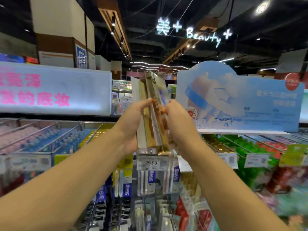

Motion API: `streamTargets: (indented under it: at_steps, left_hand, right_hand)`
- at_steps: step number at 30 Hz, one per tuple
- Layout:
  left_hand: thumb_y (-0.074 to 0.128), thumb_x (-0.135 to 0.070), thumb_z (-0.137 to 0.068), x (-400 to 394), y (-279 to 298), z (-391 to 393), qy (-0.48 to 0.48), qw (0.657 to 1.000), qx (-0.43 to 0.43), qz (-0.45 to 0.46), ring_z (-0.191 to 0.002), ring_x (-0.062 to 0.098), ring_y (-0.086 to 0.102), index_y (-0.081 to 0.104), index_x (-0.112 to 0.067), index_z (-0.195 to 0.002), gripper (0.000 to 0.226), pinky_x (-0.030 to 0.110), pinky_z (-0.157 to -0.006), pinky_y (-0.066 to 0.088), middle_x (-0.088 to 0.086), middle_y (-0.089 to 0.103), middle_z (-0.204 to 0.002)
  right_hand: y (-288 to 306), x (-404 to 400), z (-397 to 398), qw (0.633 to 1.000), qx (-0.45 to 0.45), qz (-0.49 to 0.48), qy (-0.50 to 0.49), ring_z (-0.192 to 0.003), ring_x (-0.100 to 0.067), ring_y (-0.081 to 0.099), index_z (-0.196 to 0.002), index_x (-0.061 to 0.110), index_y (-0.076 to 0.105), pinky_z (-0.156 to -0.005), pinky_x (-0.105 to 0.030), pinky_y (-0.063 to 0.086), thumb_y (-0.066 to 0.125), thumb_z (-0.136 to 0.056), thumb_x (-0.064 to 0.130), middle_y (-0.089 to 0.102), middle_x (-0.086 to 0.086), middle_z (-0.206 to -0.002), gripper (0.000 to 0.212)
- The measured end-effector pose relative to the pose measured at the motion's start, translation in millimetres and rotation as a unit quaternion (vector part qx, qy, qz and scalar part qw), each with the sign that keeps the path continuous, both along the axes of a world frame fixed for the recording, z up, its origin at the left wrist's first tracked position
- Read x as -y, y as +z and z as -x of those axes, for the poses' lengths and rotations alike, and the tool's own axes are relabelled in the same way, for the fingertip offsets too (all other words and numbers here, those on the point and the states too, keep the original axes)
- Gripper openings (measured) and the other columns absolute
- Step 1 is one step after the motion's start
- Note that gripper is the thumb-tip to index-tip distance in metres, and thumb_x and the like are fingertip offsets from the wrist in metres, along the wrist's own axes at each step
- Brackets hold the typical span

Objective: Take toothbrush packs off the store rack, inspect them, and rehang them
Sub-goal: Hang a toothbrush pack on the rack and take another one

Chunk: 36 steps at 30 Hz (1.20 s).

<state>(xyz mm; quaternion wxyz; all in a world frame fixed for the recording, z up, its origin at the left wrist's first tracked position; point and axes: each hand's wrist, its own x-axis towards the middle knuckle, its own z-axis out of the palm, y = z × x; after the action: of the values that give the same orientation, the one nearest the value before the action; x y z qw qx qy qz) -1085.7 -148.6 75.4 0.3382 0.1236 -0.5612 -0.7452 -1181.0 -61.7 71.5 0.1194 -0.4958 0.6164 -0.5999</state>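
Forearms come up from the bottom corners, and both hands are wrapped round a gold toothbrush pack (150,112), held upright and edge-on above the rack. The left hand (133,120) grips its left side, the right hand (179,125) its right, fingers curled round the edges. It's pretty blurry, could be more than one pack. Just below sits a price tag (151,162) reading 29.90, on the rack (50,130) of hanging packs. Farther back there's a blue cloud-shaped display board (241,97), then a glowing Beauty+ sign (194,33) up on the dark ceiling.
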Motion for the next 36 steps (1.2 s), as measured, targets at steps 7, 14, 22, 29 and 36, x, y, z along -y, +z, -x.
streamTargets:
  at_steps: [7, 14, 22, 29, 36]
  left_hand:
    - [0.049, -0.043, -0.099, -60.1, -17.7, -34.0, 0.007, 1.0, 0.007, -0.019, -0.093, 0.031, 0.07, 0.082, -0.015, -0.101, 0.043, 0.054, -0.1, 0.051, 0.013, 0.076, -0.098]
    - [0.052, -0.046, -0.1, -125.7, -36.5, -67.2, 0.045, 0.996, 0.069, 0.02, -0.091, 0.033, 0.074, 0.079, -0.016, -0.11, 0.041, 0.054, -0.088, 0.059, 0.016, 0.077, -0.104]
    - [0.037, -0.023, -0.108, -149.5, -57.8, -124.0, 0.129, 0.984, 0.118, 0.032, -0.095, 0.032, 0.076, 0.06, -0.018, -0.134, 0.035, 0.054, -0.083, 0.062, 0.018, 0.076, -0.109]
    - [0.079, -0.012, -0.082, -141.3, -76.3, -189.1, 0.251, 0.576, 0.278, 0.726, -0.132, 0.023, 0.05, 0.044, -0.028, -0.149, 0.077, 0.041, -0.106, 0.048, 0.001, 0.048, -0.147]
    - [0.09, -0.008, -0.069, -151.2, -98.3, -232.7, 0.225, 0.549, 0.2, 0.78, -0.118, 0.033, 0.062, 0.066, -0.008, -0.126, 0.062, 0.048, -0.089, 0.057, 0.011, 0.063, -0.134]
  right_hand:
    - [-17.2, -63.2, -12.0, 0.994, 0.1, 0.0, 0.054, -0.104, -0.022, 0.073, -0.124, 0.028, 0.061, -0.093, -0.052, 0.059, 0.079, -0.082, 0.043, 0.071, 0.001, -0.119, 0.049]
    - [-45.1, -120.4, -32.3, 0.975, 0.169, -0.061, 0.129, -0.084, -0.014, 0.078, -0.127, 0.023, 0.063, -0.068, -0.03, 0.061, 0.07, -0.092, 0.042, 0.08, 0.002, -0.101, 0.04]
    - [-66.7, -156.9, -66.8, 0.891, 0.397, -0.116, 0.185, -0.09, -0.03, 0.075, -0.121, 0.014, 0.075, -0.084, -0.051, 0.062, 0.077, -0.087, 0.037, 0.076, -0.014, -0.116, 0.041]
    - [-76.5, -174.2, -100.0, 0.842, 0.483, -0.121, 0.209, -0.095, -0.031, 0.071, -0.136, 0.01, 0.065, -0.095, -0.057, 0.057, 0.076, -0.089, 0.032, 0.069, -0.016, -0.129, 0.053]
    - [-84.0, -183.1, -154.7, 0.831, 0.492, -0.15, 0.212, -0.103, -0.028, 0.07, -0.138, 0.003, 0.062, -0.082, -0.046, 0.063, 0.072, -0.093, 0.026, 0.067, -0.013, -0.135, 0.051]
